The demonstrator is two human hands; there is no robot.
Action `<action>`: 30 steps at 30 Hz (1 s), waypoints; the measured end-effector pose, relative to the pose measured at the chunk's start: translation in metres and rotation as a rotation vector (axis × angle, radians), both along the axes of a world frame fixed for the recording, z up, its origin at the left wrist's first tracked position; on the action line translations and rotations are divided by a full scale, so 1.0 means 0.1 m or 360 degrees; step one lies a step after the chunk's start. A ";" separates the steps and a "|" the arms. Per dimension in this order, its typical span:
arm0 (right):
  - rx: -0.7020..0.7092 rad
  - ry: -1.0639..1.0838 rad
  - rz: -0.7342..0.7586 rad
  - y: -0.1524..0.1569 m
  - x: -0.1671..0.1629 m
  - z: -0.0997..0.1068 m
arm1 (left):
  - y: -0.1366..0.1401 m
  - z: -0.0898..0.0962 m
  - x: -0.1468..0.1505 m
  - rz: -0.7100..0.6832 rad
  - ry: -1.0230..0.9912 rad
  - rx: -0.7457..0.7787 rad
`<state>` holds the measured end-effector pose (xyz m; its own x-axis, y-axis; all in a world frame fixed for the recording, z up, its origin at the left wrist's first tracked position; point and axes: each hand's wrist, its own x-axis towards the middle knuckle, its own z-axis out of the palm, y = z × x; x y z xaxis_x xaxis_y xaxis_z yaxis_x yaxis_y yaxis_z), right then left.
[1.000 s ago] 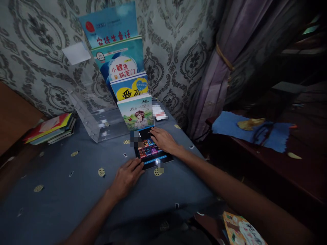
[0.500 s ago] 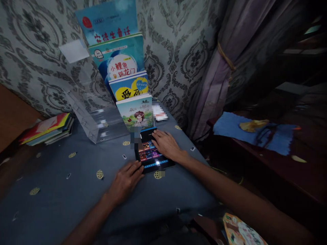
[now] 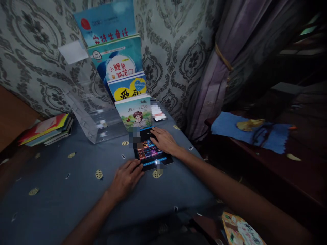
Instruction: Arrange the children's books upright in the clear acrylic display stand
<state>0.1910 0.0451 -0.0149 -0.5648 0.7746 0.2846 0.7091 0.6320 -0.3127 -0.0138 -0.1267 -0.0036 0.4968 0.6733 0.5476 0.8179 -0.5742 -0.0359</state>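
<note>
A dark, glossy, flat rectangle [image 3: 144,154] with rows of small coloured pictures lies on the cloth-covered table; I cannot tell whether it is a book or a tablet. My right hand [image 3: 165,141] rests on its upper right part, fingers stretched out flat. At its lower left corner lies my left hand [image 3: 128,177], fingers extended and their tips touching the edge. Just behind stands a clear stepped rack [image 3: 88,124], with several picture books [image 3: 135,114] upright in its right side. Neither hand is closed round anything.
A stack of books [image 3: 47,131] lies at the table's left. Behind the rack is a white item [image 3: 158,113], partly blurred. On the right, a blue cloth [image 3: 222,126] with a yellowish object [image 3: 250,125] lies on a dark red surface. An orange printed packet or booklet [image 3: 240,228] is below.
The view has shifted slightly, so everything sits a little further left. Both hands keep nearly the same place on the flat rectangle.
</note>
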 end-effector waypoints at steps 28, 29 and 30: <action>0.0039 0.0069 0.0034 -0.66 0.07 0.24 | 0.04 0.41 -0.39 0.0465 0.0198 -0.0455; 0.0014 0.0138 0.0047 -0.66 0.07 0.22 | 0.07 0.42 -0.34 0.0551 0.0215 -0.0473; -0.0020 0.0209 0.0045 -0.64 0.08 0.20 | 0.10 0.42 -0.28 0.0606 0.0222 -0.0477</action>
<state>0.1986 -0.0191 0.0053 -0.5448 0.7629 0.3482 0.6435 0.6465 -0.4098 -0.0413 -0.1168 0.0387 0.2397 0.9386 0.2482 0.9706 -0.2377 -0.0387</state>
